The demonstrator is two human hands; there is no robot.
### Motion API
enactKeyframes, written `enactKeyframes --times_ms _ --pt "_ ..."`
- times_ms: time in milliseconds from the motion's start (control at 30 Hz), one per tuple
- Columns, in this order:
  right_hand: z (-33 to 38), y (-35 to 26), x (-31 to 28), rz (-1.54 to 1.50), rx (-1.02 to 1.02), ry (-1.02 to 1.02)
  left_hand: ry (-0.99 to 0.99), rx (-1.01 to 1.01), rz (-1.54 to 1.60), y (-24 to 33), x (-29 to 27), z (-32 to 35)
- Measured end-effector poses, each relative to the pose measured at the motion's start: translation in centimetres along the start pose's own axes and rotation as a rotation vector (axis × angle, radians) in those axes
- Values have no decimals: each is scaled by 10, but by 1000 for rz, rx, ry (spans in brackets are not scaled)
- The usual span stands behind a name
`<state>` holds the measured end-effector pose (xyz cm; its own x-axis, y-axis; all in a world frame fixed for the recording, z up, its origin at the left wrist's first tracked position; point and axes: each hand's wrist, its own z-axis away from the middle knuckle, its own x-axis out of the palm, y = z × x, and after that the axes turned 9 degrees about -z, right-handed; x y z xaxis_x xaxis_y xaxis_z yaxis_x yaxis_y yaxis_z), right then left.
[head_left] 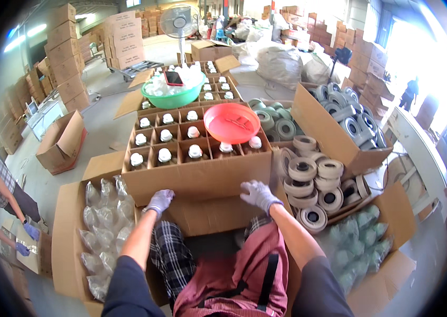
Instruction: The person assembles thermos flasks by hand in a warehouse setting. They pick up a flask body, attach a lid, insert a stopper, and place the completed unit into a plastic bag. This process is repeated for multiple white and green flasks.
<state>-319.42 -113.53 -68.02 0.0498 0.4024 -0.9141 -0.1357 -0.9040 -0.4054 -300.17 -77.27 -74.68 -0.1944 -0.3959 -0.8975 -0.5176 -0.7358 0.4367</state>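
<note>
My left hand (160, 202), in a pale purple glove, is at the front wall of an open carton (197, 178), fingers stretched out and nothing in them. My right hand (260, 196), gloved alike, is near the same wall with its fingers apart and empty. Whether either touches the cardboard, I cannot tell. Dividers in the carton hold several bottles (165, 156) with white caps. A red round bowl (232, 123) with a few thin red pieces rests on its right part. Behind it, a green basin (175, 98) of clear plastic pieces carries a phone (173, 78).
At left stands a box of clear plastic pieces (105, 219); at right, a box of green plastic pieces (358, 240). Tape-like rolls (316, 182) and grey rolls (350, 113) fill boxes farther right. A gloved co-worker (2, 182) works at far left. A fan (179, 24) stands behind.
</note>
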Motion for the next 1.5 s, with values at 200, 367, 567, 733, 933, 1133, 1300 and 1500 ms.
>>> enactKeyframes --times_ms 200,367,567,733,933,1133,1300,1500 --pt "-47 -17 13 -110 -225 -192 -200 -173 -27 0 3 -48" --pt "-101 -45 40 -217 -106 -275 -163 20 187 19 -17 8" --pt "-104 -73 43 -115 -81 -225 131 -273 450 0 -9 141" --pt "-94 -111 16 104 -612 332 486 -493 -10 6 19 251" --pt "-133 -105 6 222 -321 66 371 -798 58 18 50 307" --pt "-132 -117 27 312 -295 232 -132 -1079 -147 -29 60 296" --pt "-129 -99 25 318 -324 230 81 -1047 56 5 48 291" --pt "-138 -103 28 296 -357 247 -74 -964 8 -6 34 328"
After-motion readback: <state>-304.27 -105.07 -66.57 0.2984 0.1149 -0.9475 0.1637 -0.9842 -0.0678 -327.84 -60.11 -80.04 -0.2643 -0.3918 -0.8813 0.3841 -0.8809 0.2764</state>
